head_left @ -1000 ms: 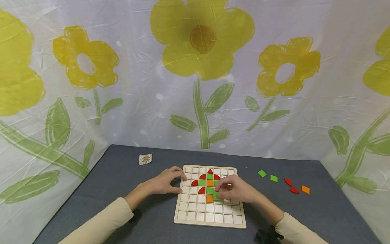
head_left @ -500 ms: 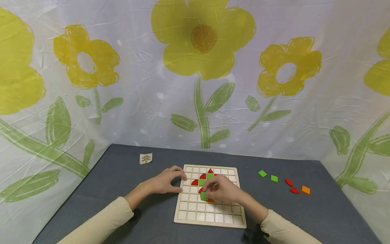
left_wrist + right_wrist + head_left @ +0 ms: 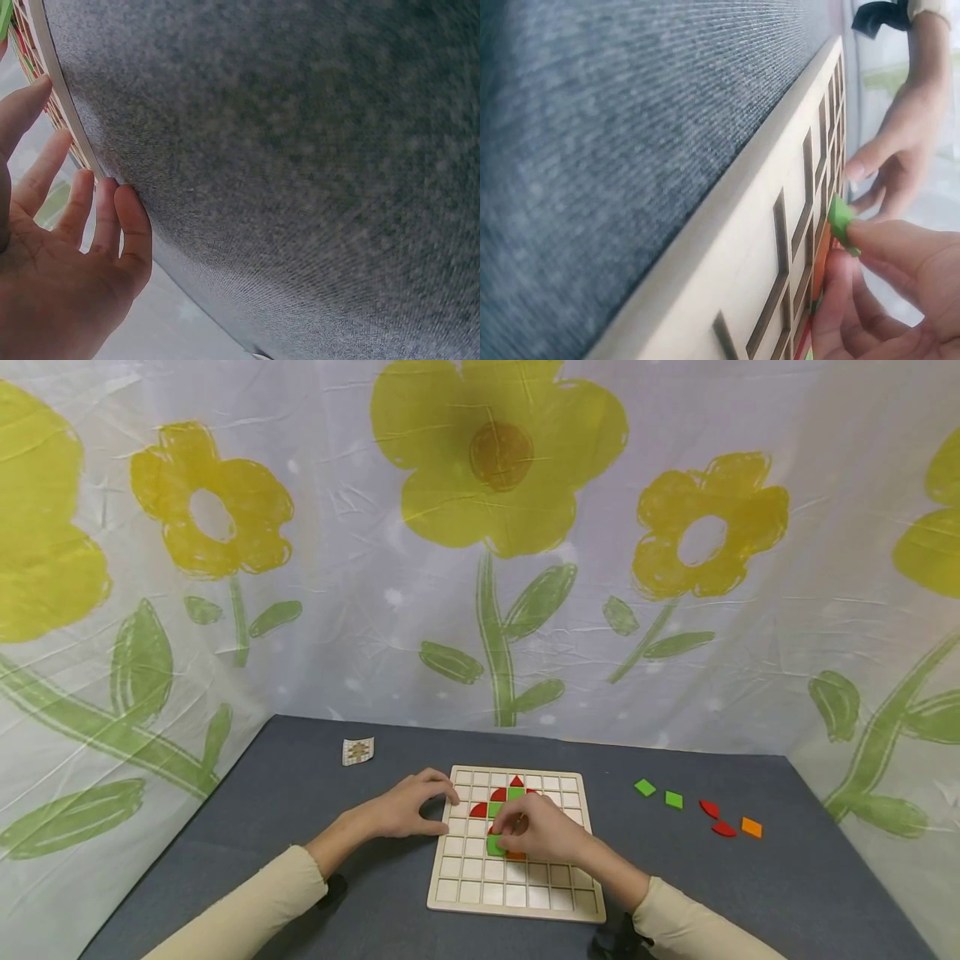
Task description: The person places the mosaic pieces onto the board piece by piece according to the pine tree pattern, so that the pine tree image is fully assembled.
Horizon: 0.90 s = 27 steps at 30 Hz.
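A pale wooden grid board (image 3: 516, 913) lies on the table, with coloured tiles in its upper middle cells. My left hand (image 3: 408, 807) touches the board's left edge, thumb and fingers spread apart; in the left wrist view the left hand (image 3: 75, 262) shows relaxed fingers along the rim. Over the board, my right hand (image 3: 546, 832) pinches a green square tile (image 3: 496, 845) between thumb and finger. The right wrist view shows this green tile (image 3: 841, 223) tilted, just above the cells beside an orange tile (image 3: 822, 259). Several placed tiles are hidden behind the right hand.
Right of the board lie two loose green tiles (image 3: 673, 799), two red curved tiles (image 3: 723, 829) and an orange tile (image 3: 752, 827). A small patterned card (image 3: 358, 751) lies at the back left. A flower-printed cloth (image 3: 330, 610) stands behind the dark table (image 3: 300, 793).
My right hand has moved left across the board, carrying the green tile from the right of the orange tile to its left. My left hand has stayed at the board's edge.
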Each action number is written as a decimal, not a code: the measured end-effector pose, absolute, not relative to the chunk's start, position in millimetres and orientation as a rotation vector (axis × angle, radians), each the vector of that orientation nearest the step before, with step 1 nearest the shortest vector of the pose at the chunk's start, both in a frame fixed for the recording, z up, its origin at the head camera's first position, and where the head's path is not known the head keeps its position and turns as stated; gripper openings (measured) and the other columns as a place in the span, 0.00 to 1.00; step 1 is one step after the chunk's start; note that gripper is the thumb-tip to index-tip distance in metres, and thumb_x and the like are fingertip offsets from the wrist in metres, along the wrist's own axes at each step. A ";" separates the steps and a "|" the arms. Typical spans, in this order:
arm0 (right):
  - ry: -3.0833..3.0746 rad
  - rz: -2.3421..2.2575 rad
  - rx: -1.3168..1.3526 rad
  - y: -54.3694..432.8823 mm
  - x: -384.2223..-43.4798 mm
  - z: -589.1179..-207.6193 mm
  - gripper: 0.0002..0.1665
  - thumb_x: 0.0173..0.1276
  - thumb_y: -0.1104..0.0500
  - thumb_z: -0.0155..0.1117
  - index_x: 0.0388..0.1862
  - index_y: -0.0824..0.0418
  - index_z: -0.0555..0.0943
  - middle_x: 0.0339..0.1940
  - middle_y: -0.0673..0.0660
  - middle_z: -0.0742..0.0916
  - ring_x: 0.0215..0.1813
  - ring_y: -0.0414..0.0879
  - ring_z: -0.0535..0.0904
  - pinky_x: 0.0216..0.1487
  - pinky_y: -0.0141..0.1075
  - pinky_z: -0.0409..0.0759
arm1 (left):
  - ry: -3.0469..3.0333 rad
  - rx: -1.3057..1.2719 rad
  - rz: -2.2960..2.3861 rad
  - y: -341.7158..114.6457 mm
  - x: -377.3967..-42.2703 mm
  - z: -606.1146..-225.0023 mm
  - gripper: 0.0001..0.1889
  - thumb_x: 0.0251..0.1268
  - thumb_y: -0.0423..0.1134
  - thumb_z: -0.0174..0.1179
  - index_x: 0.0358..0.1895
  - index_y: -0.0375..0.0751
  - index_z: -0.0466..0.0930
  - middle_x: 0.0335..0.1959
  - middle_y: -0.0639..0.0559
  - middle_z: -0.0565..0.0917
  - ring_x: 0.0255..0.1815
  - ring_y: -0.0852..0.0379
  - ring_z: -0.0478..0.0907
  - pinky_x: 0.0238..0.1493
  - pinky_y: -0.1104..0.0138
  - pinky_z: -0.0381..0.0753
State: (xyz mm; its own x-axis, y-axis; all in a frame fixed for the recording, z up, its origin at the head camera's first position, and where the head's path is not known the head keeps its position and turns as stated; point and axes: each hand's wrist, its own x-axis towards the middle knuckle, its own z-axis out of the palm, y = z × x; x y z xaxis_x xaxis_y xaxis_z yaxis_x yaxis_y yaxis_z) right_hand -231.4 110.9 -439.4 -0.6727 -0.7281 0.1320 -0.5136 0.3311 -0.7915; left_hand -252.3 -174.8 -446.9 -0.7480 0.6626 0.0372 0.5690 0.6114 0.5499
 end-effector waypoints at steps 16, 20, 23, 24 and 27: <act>2.418 -1.171 -1.141 108.3 -229.9 -439.4 0.04 0.66 0.70 0.71 0.36 0.63 0.87 0.28 0.49 0.85 0.30 0.39 0.81 0.34 0.33 0.80 | 2.663 1.033 0.820 -175.0 -251.2 -445.4 0.17 0.68 0.42 0.70 0.55 0.43 0.80 0.63 0.42 0.70 0.65 0.37 0.67 0.62 0.39 0.65; 2.423 -1.161 -1.152 107.6 -229.9 -439.3 0.04 0.66 0.70 0.71 0.35 0.63 0.87 0.28 0.49 0.85 0.30 0.38 0.80 0.34 0.32 0.79 | 2.663 1.031 0.823 -174.1 -250.7 -444.7 0.17 0.67 0.42 0.70 0.55 0.44 0.80 0.63 0.42 0.70 0.65 0.37 0.67 0.62 0.39 0.65; 2.430 -1.157 -1.152 107.2 -230.3 -439.6 0.04 0.66 0.70 0.71 0.35 0.62 0.87 0.27 0.49 0.85 0.29 0.38 0.80 0.33 0.32 0.79 | 2.666 1.027 0.823 -173.8 -251.0 -444.7 0.17 0.67 0.42 0.70 0.55 0.43 0.80 0.63 0.42 0.70 0.65 0.37 0.67 0.62 0.39 0.64; 2.432 -1.155 -1.149 107.2 -230.3 -439.8 0.04 0.66 0.70 0.71 0.35 0.62 0.87 0.27 0.48 0.85 0.29 0.38 0.80 0.33 0.32 0.79 | 2.666 1.025 0.824 -173.8 -251.1 -444.7 0.17 0.67 0.41 0.70 0.55 0.43 0.80 0.63 0.42 0.70 0.65 0.37 0.67 0.63 0.39 0.64; 2.437 -1.150 -1.141 106.9 -230.4 -440.4 0.05 0.65 0.70 0.71 0.34 0.62 0.87 0.27 0.48 0.85 0.29 0.38 0.80 0.33 0.32 0.79 | 2.669 1.023 0.826 -173.9 -251.3 -444.9 0.17 0.67 0.41 0.70 0.55 0.43 0.80 0.63 0.42 0.70 0.65 0.38 0.67 0.63 0.39 0.64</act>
State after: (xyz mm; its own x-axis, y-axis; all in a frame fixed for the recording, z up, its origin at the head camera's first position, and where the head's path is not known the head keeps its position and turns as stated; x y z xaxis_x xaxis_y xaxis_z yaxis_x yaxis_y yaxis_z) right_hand -230.4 106.9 -440.4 -0.6765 -0.7257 0.1255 -0.5582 0.3940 -0.7302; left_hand -251.3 -173.9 -444.9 -0.7514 0.6586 0.0407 0.5664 0.6121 0.5519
